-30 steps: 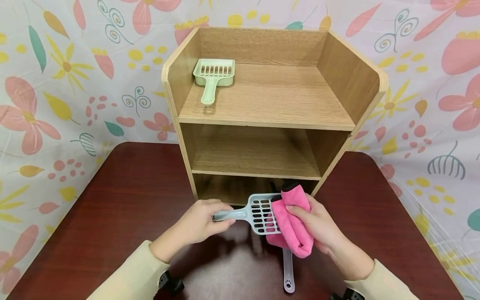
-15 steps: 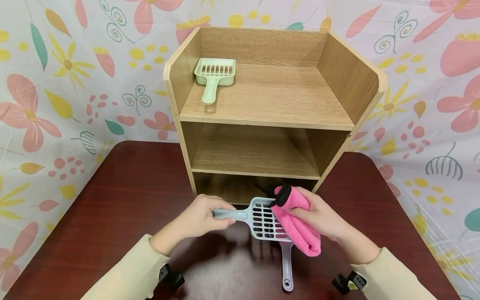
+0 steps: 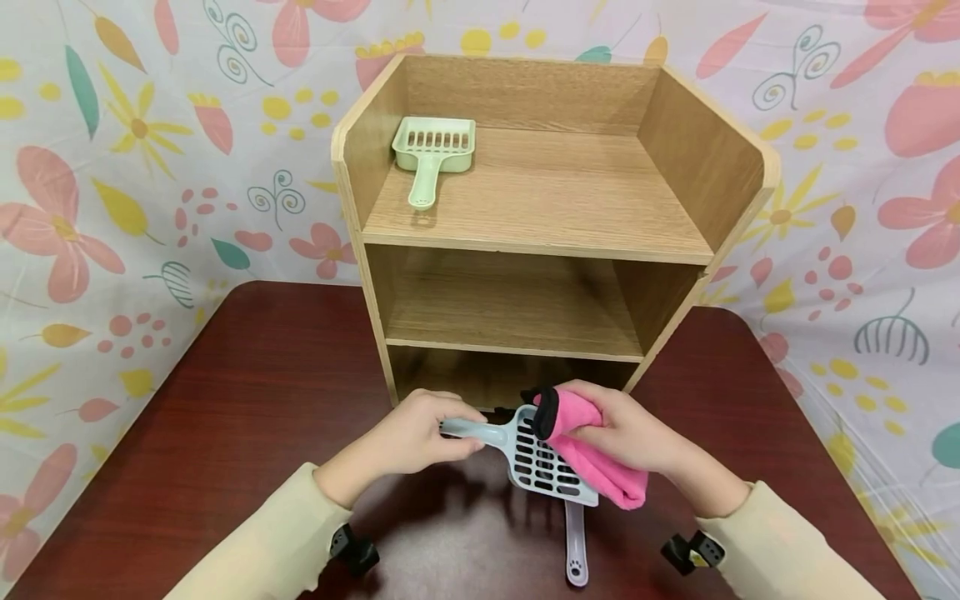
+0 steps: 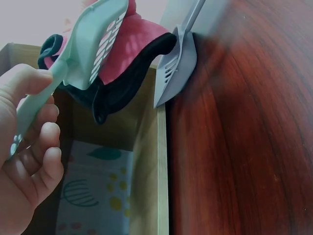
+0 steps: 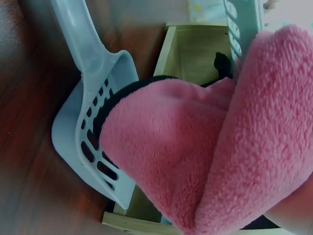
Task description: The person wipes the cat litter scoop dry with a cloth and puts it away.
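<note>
My left hand (image 3: 423, 432) pinches the handle of a light blue slotted litter scoop (image 3: 528, 462), thumb on one side and fingers on the other. My right hand (image 3: 630, 429) grips a folded pink cloth (image 3: 607, 475) with black edging, which lies over the right part of the scoop's head and hides it. Below them, a second, pale lavender litter scoop (image 3: 575, 546) shows only its handle in the head view. Its slotted head (image 5: 105, 122) appears in the right wrist view, near the cloth, and its head also shows in the left wrist view.
A wooden shelf unit (image 3: 517, 350) stands just behind both hands on a dark red table (image 3: 247, 467). On its top level, at the left, sits a green litter scoop (image 3: 427, 171) resting on a tray-like base. A patterned curtain (image 3: 165, 250) hangs behind.
The blue scoop has tilted, its head swinging down and to the right. The cloth's black edge has shifted left and down over the scoop's head. Both hands keep their hold.
</note>
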`<control>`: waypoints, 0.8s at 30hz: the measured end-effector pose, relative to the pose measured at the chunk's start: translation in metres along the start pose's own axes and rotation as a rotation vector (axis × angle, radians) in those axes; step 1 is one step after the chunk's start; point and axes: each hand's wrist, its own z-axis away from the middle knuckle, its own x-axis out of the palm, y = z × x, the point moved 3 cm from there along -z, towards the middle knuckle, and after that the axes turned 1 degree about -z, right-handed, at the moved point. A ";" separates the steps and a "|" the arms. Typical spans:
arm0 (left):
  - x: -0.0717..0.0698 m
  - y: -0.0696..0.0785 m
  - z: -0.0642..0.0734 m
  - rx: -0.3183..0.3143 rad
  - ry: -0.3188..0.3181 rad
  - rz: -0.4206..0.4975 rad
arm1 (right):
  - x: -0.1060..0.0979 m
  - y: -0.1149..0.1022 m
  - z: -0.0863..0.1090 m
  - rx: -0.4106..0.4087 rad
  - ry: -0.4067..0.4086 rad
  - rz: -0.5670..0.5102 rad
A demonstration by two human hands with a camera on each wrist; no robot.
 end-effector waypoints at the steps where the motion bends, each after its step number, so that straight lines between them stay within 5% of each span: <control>1: 0.000 0.000 0.000 -0.003 -0.002 -0.003 | 0.000 -0.001 -0.001 -0.012 0.008 0.025; 18: 0.011 0.009 -0.012 0.013 -0.072 0.028 | 0.010 -0.021 -0.016 -0.098 -0.100 0.110; 24: 0.008 0.010 -0.010 0.020 -0.043 0.034 | 0.006 -0.019 -0.016 -0.090 -0.110 0.147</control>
